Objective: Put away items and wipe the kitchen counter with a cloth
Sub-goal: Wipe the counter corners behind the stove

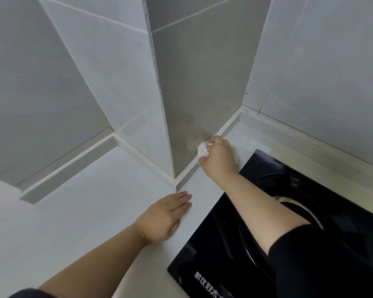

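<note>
As we look down from head height, we see a white kitchen counter [73,211] that runs into a corner of glossy pale grey wall tiles. A square tiled column [192,82] juts out of the wall in the middle of the view. A low white ledge [69,166] runs along the foot of the wall and around the column.

The left hand [164,216] lies flat on the counter, palm down, with its fingers straight and close together. Its fingertips are near the outer corner of the ledge.

The right hand [219,158] reaches further in, well apart from the left. Its fingers are curled round a small crumpled white cloth [202,149]. The cloth is bunched into a wad at the foot of the column's right face, just above the ledge. We cannot tell whether it is touching the tile or is just off it. A faint reflection of the hand shows in the glossy tile behind it.

The right forearm crosses over a black glass hob [202,254] set into the counter at the lower right. A dark sleeve [310,254] is pushed up towards the elbow. The hob has a round ring in its surface, and white lettering [209,277] near its front edge is too blurred to read.
</note>
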Available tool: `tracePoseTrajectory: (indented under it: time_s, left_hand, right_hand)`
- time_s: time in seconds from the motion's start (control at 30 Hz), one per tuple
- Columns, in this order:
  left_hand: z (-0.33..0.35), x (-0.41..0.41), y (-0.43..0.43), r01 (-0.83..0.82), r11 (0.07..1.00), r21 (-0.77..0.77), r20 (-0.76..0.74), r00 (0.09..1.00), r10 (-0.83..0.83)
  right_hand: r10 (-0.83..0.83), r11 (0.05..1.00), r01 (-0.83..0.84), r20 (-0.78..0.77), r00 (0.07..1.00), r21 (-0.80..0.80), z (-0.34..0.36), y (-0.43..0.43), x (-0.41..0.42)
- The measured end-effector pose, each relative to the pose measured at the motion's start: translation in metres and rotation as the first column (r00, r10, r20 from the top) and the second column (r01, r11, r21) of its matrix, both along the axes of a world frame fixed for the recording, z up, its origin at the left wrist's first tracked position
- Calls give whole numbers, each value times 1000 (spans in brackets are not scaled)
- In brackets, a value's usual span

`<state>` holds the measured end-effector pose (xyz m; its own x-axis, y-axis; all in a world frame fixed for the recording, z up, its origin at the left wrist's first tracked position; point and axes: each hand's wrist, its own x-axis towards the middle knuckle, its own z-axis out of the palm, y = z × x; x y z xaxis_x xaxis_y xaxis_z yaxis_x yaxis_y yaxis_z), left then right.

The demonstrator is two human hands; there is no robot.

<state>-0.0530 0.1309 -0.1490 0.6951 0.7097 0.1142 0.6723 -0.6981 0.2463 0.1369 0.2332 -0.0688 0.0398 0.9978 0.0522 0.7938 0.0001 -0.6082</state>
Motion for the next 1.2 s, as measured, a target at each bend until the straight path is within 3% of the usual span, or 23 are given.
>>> tracePoseTrajectory:
  time_s: [0.1,0.2,0.23,0.3,0.37,0.5,0.57,0.67,0.73,0.8,0.87,0.97,1.07,1.13,1.2]
  left_hand:
    - [4,-20,-6,-38,997,70,-42,998,41]
    - [7,-22,-18,-129,986,107,-41,990,134]
    - [6,-21,-21,-145,983,115,-48,987,152]
    - [2,-18,-24,-170,977,128,-63,982,179]
    - [1,-16,-24,-193,974,118,-79,976,203]
    - [1,-17,-27,-250,964,87,-67,964,256]
    - [0,-18,-29,-340,939,55,-28,939,342]
    - [0,-19,-31,-450,893,15,13,893,450]
    - [-1,-19,-32,-449,893,14,31,893,449]
    - [0,-19,-30,-441,897,20,46,897,440]
    - [-1,-18,-31,-445,895,27,45,895,444]
    - [-1,-17,-32,-445,895,29,46,895,443]
    - [-2,-18,-33,-451,893,1,32,892,450]
    - [0,-18,-32,-453,891,-22,13,891,453]
    - [3,-19,-34,-432,902,-25,10,902,432]
  right_hand:
    - [199,977,-206,111,974,50,-5,-34,-12]
    - [390,917,-395,-90,916,-49,-1,-46,-4]
    - [327,933,-350,-214,920,-81,4,-42,3]
    - [60,989,-107,-372,926,-107,7,-25,19]
    - [-86,991,43,-358,930,-127,6,-10,20]
    - [-28,993,-11,-327,945,-116,-5,-37,-20]
    - [103,988,-134,-309,946,-80,-9,-65,-31]
    - [259,924,-325,-297,919,-201,-3,-72,-21]
    - [131,936,-226,-327,936,-270,7,-50,-5]
    - [-136,948,31,-317,939,-315,15,-21,11]
    - [-190,943,134,-164,968,-305,8,-8,10]
    - [-23,948,55,105,994,-314,-22,-15,-16]
    - [112,970,-38,300,947,-241,-37,-40,-30]
    - [253,949,-169,324,911,-264,-29,-56,-26]
    - [436,862,-342,201,878,-375,-17,-65,-14]
